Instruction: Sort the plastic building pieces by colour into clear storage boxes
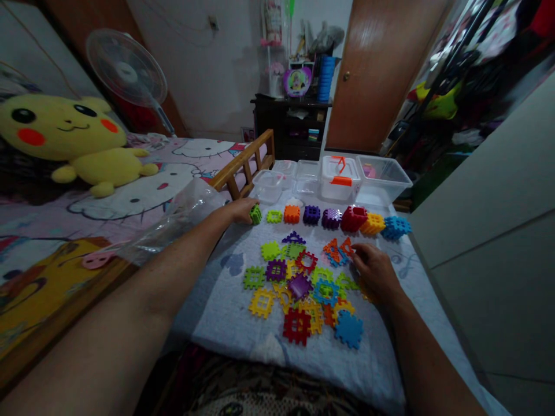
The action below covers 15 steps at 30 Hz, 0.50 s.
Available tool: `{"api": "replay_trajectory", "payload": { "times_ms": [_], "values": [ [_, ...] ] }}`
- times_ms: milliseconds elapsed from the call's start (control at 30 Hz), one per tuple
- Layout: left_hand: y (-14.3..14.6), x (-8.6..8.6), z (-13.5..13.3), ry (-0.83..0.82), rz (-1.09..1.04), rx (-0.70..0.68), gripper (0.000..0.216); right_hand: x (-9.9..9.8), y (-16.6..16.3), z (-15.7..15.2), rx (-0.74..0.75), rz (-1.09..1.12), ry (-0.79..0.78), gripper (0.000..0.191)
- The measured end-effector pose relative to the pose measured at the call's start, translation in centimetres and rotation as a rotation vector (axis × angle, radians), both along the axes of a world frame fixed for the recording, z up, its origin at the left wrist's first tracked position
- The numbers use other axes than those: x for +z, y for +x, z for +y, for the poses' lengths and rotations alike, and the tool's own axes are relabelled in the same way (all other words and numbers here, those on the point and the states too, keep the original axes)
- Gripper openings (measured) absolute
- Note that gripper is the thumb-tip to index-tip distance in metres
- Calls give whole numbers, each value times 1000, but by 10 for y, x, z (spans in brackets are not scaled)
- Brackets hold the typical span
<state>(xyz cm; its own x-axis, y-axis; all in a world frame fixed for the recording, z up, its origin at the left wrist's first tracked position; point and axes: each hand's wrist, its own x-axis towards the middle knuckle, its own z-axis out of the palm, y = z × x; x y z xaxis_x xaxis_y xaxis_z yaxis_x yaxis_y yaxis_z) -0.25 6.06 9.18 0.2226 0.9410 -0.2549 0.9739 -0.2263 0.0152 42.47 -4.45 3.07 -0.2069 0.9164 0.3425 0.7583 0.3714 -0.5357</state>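
Observation:
My left hand (pixel 241 209) reaches far forward and is closed on a green waffle block (pixel 255 214) at the left end of a row of built blocks. That row (pixel 332 218) runs rightward: light green, orange, purple, red, yellow, blue. My right hand (pixel 375 268) rests palm down on the pale cloth (pixel 225 306), fingers curled and touching an orange flat piece (pixel 337 251). Between my hands lies a pile of several loose flat waffle pieces (pixel 299 289) in many colours.
Clear plastic boxes (pixel 381 176) and a lidded tub with orange handle (pixel 340 176) stand behind the row. A clear plastic bag (pixel 182 216) lies at left by a wooden bed rail (pixel 243 164). A yellow plush toy (pixel 73 136) and fan (pixel 126 69) sit left; a grey wall (pixel 489 231) at right.

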Motion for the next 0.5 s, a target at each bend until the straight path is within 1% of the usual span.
{"api": "replay_trajectory", "payload": {
  "times_ms": [67, 133, 200, 233, 300, 367, 433, 500],
  "values": [
    [4, 7, -7, 70, 27, 11, 88, 1, -1, 0, 2, -4, 8, 25],
    [11, 15, -21, 190, 17, -18, 90, 2, -1, 0, 3, -2, 9, 24],
    [20, 22, -39, 307, -56, -92, 77, 2, -1, 0, 8, 2, 6, 24],
    [25, 23, -50, 330, -107, -135, 68, 1, -1, 0, 9, 3, 5, 24],
    [35, 20, -72, 273, -209, -200, 53, 1, -1, 0, 10, -4, 2, 26],
    [44, 11, -90, 140, -279, -243, 44, 0, -1, 0, 6, -11, -3, 27],
    [49, -2, -104, 53, -287, -250, 42, -1, -1, 0, 3, -13, -6, 27],
    [52, -13, -111, 17, -271, -253, 44, -1, -1, 0, 0, -13, -1, 27]
  ]
}}
